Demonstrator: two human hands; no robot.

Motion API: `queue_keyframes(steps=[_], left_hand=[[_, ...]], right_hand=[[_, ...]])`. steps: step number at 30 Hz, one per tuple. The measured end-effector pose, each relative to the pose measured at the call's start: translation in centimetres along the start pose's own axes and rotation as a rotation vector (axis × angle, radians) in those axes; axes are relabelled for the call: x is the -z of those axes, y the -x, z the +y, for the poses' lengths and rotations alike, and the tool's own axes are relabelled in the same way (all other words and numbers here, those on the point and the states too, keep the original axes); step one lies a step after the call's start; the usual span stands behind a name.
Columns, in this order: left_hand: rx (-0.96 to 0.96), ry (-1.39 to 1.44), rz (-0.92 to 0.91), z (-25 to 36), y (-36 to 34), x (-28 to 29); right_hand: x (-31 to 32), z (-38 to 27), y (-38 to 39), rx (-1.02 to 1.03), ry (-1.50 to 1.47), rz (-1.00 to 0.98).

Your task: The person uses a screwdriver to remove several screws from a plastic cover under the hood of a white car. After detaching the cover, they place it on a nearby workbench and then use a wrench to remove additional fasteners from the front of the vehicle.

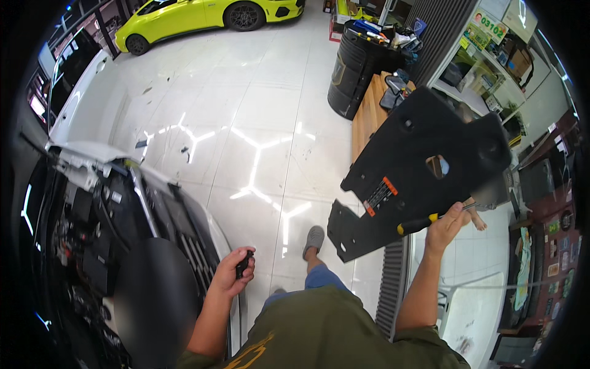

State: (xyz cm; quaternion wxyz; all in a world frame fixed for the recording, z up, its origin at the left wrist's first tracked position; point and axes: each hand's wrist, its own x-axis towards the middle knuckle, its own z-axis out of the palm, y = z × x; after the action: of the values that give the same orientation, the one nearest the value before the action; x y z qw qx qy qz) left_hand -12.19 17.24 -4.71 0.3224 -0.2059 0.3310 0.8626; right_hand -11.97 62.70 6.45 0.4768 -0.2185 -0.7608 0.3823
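Observation:
My left hand (236,270) is closed on a small black part (244,264), low beside the front edge of a white car with its engine bay (86,240) exposed on the left. My right hand (447,224) is raised on the right, gripping a large black plastic panel (424,141) with cut-outs and an orange-and-black label. The same hand also holds a screwdriver (419,224) with a yellow and black handle, lying across the panel's lower edge. The panel hides part of what stands behind it.
A black drum (347,74) piled with tools stands beside a wooden bench (365,123). A lime car (203,15) stands at the far side of the tiled floor (258,154). Shelving lines the right, and a bare foot of another person (476,221) shows behind the panel.

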Motion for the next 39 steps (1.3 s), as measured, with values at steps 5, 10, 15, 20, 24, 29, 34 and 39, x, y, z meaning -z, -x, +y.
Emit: queue_keyframes(steps=[5, 10, 15, 20, 24, 29, 34, 39], left_hand=[[0.077, 0.066, 0.044, 2.7, -10.9, -6.0], [-0.003, -0.039, 0.028, 9.4, -18.0, -12.3], [-0.100, 0.036, 0.095, 16.6, -26.5, -12.5], [-0.063, 0.080, 0.127, 21.6, -37.1, -10.1], [-0.033, 0.073, 0.141, 30.0, -46.7, -11.3], [-0.061, -0.069, 0.110, 44.3, -56.9, -14.8], [-0.144, -0.122, 0.223, 55.6, -63.7, -16.6], [-0.052, -0.200, 0.533, 59.3, -70.6, -14.6]], right_hand=[[-9.9, 6.5, -7.4, -0.037, 0.060, -0.038], [-20.2, 10.6, -12.7, -0.038, 0.077, -0.230], [-32.0, 12.8, -18.3, 0.037, 0.096, -0.336], [-45.1, 13.6, -23.9, 0.020, 0.166, -0.472], [-56.2, 14.3, -29.1, -0.047, 0.282, -0.543], [-70.3, 16.3, -37.0, 0.063, 0.259, -0.439], [-85.5, 21.8, -42.6, -0.150, 0.321, -0.566], [-100.9, 37.8, -41.7, -0.152, 0.329, -0.584]])
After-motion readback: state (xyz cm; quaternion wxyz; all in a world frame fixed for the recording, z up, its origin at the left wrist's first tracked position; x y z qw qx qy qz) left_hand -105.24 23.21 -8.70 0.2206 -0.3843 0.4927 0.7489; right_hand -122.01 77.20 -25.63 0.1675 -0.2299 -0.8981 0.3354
